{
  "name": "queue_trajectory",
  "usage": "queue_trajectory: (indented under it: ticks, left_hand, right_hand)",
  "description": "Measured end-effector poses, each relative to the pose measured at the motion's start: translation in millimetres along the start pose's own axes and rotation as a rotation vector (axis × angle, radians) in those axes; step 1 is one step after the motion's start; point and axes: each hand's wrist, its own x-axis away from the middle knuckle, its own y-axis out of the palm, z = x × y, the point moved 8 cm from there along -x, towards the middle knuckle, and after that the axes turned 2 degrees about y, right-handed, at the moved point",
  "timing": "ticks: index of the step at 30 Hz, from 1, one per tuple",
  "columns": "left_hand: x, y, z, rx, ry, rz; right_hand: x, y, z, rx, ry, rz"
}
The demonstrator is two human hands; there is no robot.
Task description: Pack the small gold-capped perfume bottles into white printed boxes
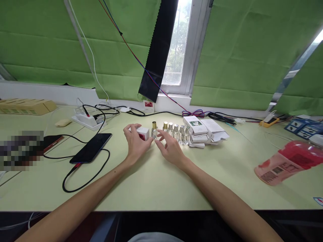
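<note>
My left hand (137,144) is closed around a small white box (143,131) with a red picture on its side. Just right of that box stands a small clear glass bottle (154,131) with a gold cap. My right hand (171,148) has its fingers apart and curved beside this bottle; whether a fingertip touches it I cannot tell. Behind the right hand, several similar glass bottles (181,135) stand upright in a row, some with silver caps, partly hidden by the fingers. Flattened white cartons (198,129) are piled at the right end of the row.
A phone (91,148) on a black cable lies to the left, near a white power strip (88,120). A pink bottle (285,163) lies tilted at the right. Cables (161,113) run along the back edge, where a small picture box (148,106) stands.
</note>
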Motion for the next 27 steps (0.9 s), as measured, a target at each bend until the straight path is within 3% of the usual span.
queue_trajectory:
  ticks: [7, 17, 27]
  left_hand:
    - [-10.8, -10.7, -9.6, -0.004, 0.004, 0.136]
    - [-26.3, -9.4, -29.1, -0.059, -0.029, 0.088]
    - [-29.7, -19.5, -41.9, 0.032, -0.136, 0.178]
  right_hand:
    - [1.1, 3.1, 0.8, 0.024, -0.002, -0.016]
    - [1.3, 5.9, 1.8, 0.027, 0.005, -0.036]
    - [2.4, 6.2, 3.6, 0.037, 0.010, -0.053]
